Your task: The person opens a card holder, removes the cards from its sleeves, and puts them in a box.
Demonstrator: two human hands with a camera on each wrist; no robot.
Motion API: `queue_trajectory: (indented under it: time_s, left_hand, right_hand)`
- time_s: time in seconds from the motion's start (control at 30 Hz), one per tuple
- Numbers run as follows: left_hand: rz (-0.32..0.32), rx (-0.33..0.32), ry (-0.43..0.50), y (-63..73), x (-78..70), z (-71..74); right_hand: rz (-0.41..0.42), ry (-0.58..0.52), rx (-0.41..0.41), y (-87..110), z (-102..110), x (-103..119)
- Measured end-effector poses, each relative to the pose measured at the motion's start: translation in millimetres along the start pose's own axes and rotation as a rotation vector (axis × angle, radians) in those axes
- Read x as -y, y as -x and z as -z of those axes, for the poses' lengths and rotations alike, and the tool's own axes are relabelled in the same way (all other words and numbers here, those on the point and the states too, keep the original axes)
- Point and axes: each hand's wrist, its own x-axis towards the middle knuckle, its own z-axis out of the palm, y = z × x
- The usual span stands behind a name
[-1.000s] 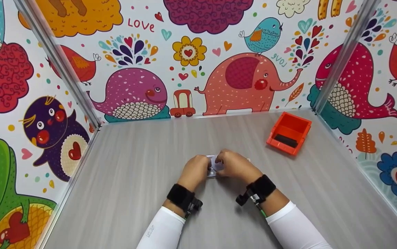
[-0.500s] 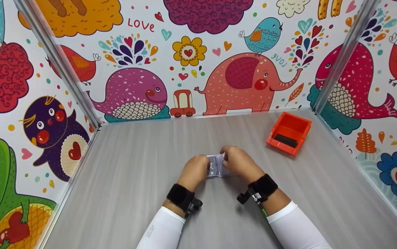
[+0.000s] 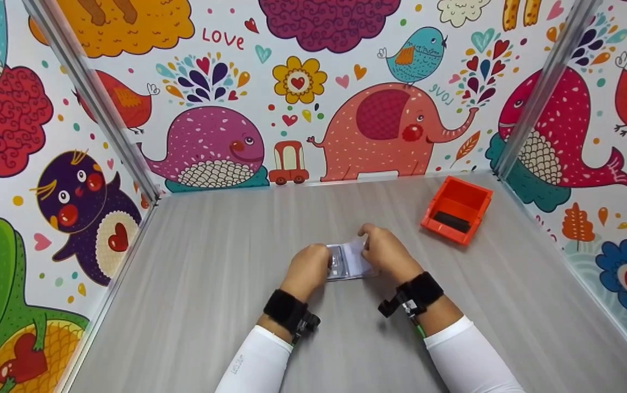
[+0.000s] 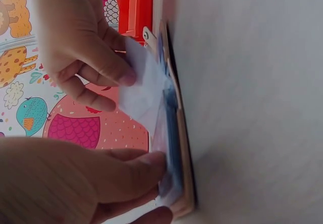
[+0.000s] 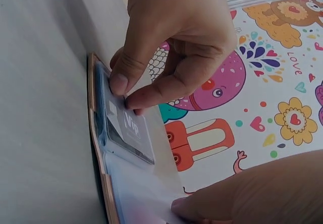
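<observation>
A small card holder (image 3: 337, 264) with clear plastic sleeves lies spread out on the table, its cover edge (image 5: 92, 100) brownish. My left hand (image 3: 307, 268) pinches the stack of sleeves on its left side, thumb on top. Under those fingers a card (image 5: 135, 128) marked "Vip" shows through the plastic. My right hand (image 3: 389, 252) pinches a clear sleeve (image 4: 142, 88) between thumb and fingers, lifted and bent up over the right side. A tab with a round snap (image 4: 148, 35) sticks out at the holder's far end.
An orange-red bin (image 3: 463, 197) with a black item (image 3: 451, 221) in it stands at the back right of the grey table (image 3: 226, 245). Walls with printed animals (image 3: 379, 134) enclose the table at the back and sides.
My right hand has moved right, drawing a sleeve over with it, so more of the spread holder shows between the hands. The left hand stays where it was.
</observation>
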Motion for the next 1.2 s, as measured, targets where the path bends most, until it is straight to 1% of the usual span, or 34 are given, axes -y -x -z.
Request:
queue_trajectory:
  time_s: [0.03, 0.1, 0.2, 0.4, 0.53, 0.67, 0.83, 1.0, 1.1, 1.2]
  left_hand:
    - [0.011, 0.012, 0.014, 0.2, -2.5, 2.9]
    - [0.035, 0.046, 0.031, 3.3, -14.4, 21.2]
    - [0.061, 0.074, 0.004, 5.0, -20.8, 28.6]
    - [0.080, 0.092, -0.006, 4.4, -21.5, 27.0]
    - [0.071, 0.085, -0.007, 4.7, -21.3, 26.6]
    - [0.069, 0.081, 0.000, 5.2, -21.5, 26.9]
    - [0.072, 0.088, -0.007, 4.9, -21.3, 26.4]
    - [0.076, 0.086, -0.005, 4.8, -22.4, 28.1]
    - [0.084, 0.087, 0.006, 4.8, -23.2, 29.1]
    - [0.089, 0.094, 0.017, 4.6, -23.4, 28.8]
  right_hand:
    - [-0.001, -0.005, 0.002, -0.1, 0, -1]
    - [-0.008, -0.016, 0.008, -0.5, 0, -4]
    - [-0.028, -0.030, 0.024, -1.2, -1, -8]
    - [-0.070, -0.060, 0.057, -2.9, -2, -12]
    - [-0.084, -0.072, 0.070, -3.0, -3, -14]
    - [-0.086, -0.074, 0.066, -3.9, -3, -15]
    - [-0.067, -0.053, 0.047, -3.1, -4, -16]
    - [-0.042, -0.013, 0.002, -2.4, -4, -15]
    - [-0.003, -0.024, -0.016, -3.3, -5, -12]
    - [0.058, -0.055, -0.003, -3.8, -7, -8]
